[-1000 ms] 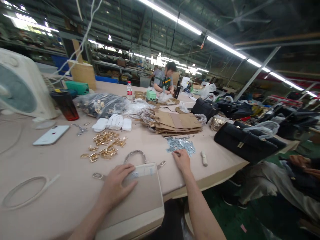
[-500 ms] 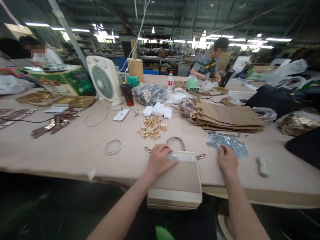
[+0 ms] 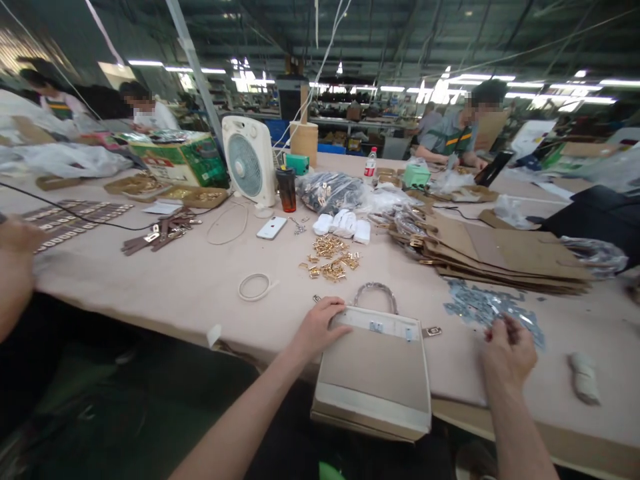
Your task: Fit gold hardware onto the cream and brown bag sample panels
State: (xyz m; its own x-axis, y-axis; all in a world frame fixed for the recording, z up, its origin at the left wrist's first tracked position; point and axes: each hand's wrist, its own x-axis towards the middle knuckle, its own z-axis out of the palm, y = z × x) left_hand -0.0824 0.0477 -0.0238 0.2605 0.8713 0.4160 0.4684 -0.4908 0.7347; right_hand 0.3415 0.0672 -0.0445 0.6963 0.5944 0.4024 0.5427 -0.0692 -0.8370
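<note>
A beige handbag (image 3: 375,367) lies at the table's front edge, partly overhanging it. Its arched handle (image 3: 376,287) is wrapped in clear film, and a strap end with a metal fitting (image 3: 433,331) sticks out on the right. Small metal pieces (image 3: 376,327) show on its pale top strip. My left hand (image 3: 320,330) grips the bag's upper left corner, thumb across the panel. Against the near side of a pile of small grey-blue metal plates (image 3: 483,303), my right hand (image 3: 510,350) has its fingers pinched together. What is between them is too small to make out.
Gold-coloured fittings (image 3: 333,257) lie beyond the bag, near white rolls (image 3: 343,223) and a phone (image 3: 271,228). Brown flat pieces (image 3: 505,250) are stacked at right. A fan (image 3: 247,160) stands behind. Another person's hand (image 3: 15,267) is at far left; a co-worker (image 3: 457,133) sits opposite.
The view has swung left, so things appear farther right. My right hand has come back slightly toward the pile's near edge. Another person's hand has appeared at far left.
</note>
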